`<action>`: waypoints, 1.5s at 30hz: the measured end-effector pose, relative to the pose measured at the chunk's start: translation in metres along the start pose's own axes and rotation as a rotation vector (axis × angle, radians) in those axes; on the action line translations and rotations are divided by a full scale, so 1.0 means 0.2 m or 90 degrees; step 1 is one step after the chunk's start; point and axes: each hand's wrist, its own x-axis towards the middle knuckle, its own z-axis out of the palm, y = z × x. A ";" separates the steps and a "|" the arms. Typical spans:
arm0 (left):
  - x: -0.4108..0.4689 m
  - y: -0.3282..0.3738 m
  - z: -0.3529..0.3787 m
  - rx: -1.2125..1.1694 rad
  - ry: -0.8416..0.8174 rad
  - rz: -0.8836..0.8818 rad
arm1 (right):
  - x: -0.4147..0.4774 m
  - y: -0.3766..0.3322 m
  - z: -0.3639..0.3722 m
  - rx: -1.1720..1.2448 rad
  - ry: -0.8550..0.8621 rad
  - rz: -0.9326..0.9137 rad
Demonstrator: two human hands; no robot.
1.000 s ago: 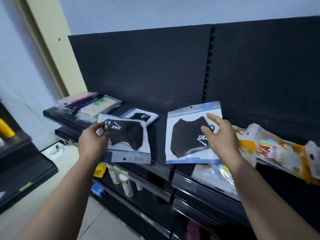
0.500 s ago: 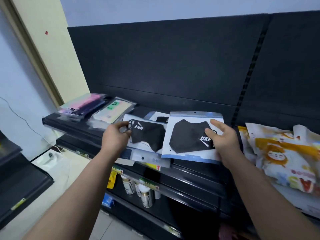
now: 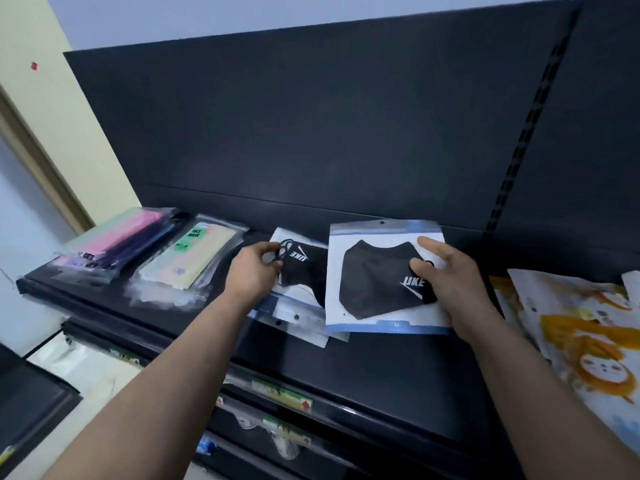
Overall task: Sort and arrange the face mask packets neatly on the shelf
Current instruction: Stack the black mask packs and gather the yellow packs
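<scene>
Two clear packets with black masks lie side by side on the black shelf (image 3: 363,372). My left hand (image 3: 254,271) grips the left edge of the left black mask packet (image 3: 304,271), which rests on another packet underneath. My right hand (image 3: 446,275) holds the right side of the right black mask packet (image 3: 377,278), thumb on top near the white logo. The right packet overlaps the left one's edge. Further left on the shelf sit a stack of pink and purple mask packets (image 3: 114,242) and a stack of pale green and yellow packets (image 3: 192,258).
Orange and white printed packets (image 3: 581,334) lie at the shelf's right end. The dark back panel (image 3: 311,140) rises behind the shelf. Lower shelves hold small bottles (image 3: 287,448) and price tags. A cream wall and floor are at the left.
Both hands have moved the two black mask packets further back and down onto the shelf, close together; the camera has come nearer and turned left.
</scene>
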 end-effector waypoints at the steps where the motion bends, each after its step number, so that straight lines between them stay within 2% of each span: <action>1: 0.02 -0.02 0.02 0.032 -0.018 0.000 | 0.01 0.00 0.02 0.000 -0.009 0.000; 8: 0.07 -0.12 0.08 0.238 -0.052 0.043 | 0.06 0.03 0.16 -0.008 -0.019 0.028; 13: 0.14 -0.12 -0.07 0.235 0.011 0.121 | 0.06 0.03 0.38 0.024 -0.044 0.054; 17: 0.18 -0.12 -0.19 0.230 0.016 0.150 | 0.05 0.06 0.61 0.005 -0.053 0.082; 19: 0.20 -0.13 -0.23 0.228 0.000 0.172 | 0.05 0.06 0.70 -0.097 -0.019 0.074; 24: 0.23 -0.20 -0.28 0.233 -0.038 0.206 | -0.01 0.07 0.77 -0.624 0.005 0.085; 27: 0.25 -0.22 -0.29 0.227 -0.069 0.237 | -0.05 0.09 0.82 -0.781 0.014 0.062; 34: 0.27 -0.19 -0.26 0.291 -0.112 0.379 | -0.14 0.02 0.81 -0.940 0.075 -0.079; 38: 0.20 -0.08 -0.17 0.256 -0.145 0.473 | -0.26 -0.03 0.65 -0.987 0.105 0.006; 45: -0.06 0.25 0.05 0.204 -0.236 0.598 | -0.54 -0.06 0.23 -0.998 0.237 0.123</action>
